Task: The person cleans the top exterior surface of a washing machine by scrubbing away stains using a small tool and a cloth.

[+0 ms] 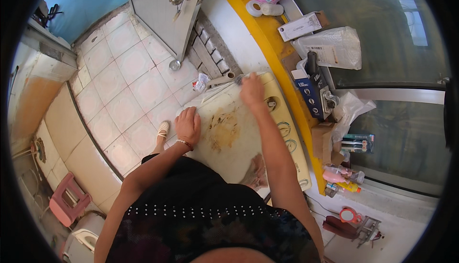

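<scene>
My left hand [188, 125] lies with its palm down on the near left edge of a cream washing machine top [229, 101], its fingers together. At the far end of the machine, my right hand [252, 90] is closed around a grey metallic-looking scrubber [239, 80], which mostly hides under the fingers. Brown and black stains mark the lid between my hands. Knobs and a recess [273, 103] line the machine's right side. A crumpled reddish-brown cloth or film [256, 173] lies on the lid close to my body.
A yellow ledge [263, 44] on the right holds boxes, a bubble-wrapped parcel [330, 47], tape rolls and bottles. An open door [161, 8] stands beyond the machine. A cardboard tube [226, 78] and a crumpled wrapper [202, 82] sit past its far edge. A pink stool [69, 200] is at lower left.
</scene>
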`<state>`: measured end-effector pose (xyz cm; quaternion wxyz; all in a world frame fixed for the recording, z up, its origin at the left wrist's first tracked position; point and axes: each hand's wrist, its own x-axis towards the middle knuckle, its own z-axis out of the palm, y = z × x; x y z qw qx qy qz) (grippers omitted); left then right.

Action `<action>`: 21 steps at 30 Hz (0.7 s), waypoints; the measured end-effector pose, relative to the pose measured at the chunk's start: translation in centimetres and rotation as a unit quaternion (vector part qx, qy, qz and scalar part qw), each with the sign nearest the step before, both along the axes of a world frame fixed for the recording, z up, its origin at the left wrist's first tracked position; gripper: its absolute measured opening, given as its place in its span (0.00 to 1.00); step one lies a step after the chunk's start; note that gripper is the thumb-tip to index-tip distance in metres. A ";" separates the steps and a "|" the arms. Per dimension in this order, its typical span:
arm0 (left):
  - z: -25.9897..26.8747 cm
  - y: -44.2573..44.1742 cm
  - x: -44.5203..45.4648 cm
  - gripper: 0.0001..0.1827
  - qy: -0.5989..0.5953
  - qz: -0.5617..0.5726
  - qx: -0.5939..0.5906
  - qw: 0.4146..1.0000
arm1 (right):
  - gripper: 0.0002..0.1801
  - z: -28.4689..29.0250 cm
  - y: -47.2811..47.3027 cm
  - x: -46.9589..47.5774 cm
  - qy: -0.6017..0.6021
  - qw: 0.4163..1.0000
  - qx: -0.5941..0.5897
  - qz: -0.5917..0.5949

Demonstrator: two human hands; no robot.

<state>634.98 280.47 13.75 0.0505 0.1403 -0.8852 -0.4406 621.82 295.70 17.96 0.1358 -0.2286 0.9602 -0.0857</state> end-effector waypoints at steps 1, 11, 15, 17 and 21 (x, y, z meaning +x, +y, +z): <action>0.1 0.1 0.1 0.17 -0.005 -0.002 0.005 1.000 | 0.06 -0.2 0.5 -1.0 0.017 0.999 0.027 0.016; 0.2 -0.1 0.2 0.18 -0.010 0.014 0.032 0.999 | 0.05 -0.6 1.6 -4.3 0.090 0.994 0.055 0.009; 0.1 0.1 0.2 0.19 -0.012 0.028 0.047 0.998 | 0.06 -2.1 -2.5 0.9 0.030 0.995 -0.016 0.094; 0.2 -0.2 0.3 0.19 -0.003 0.032 0.043 0.999 | 0.05 -0.7 -5.3 3.5 -0.005 0.988 -0.086 0.128; 0.1 -0.3 0.2 0.20 0.010 0.018 0.044 0.999 | 0.02 -2.2 -1.2 -2.7 0.044 0.997 0.062 -0.011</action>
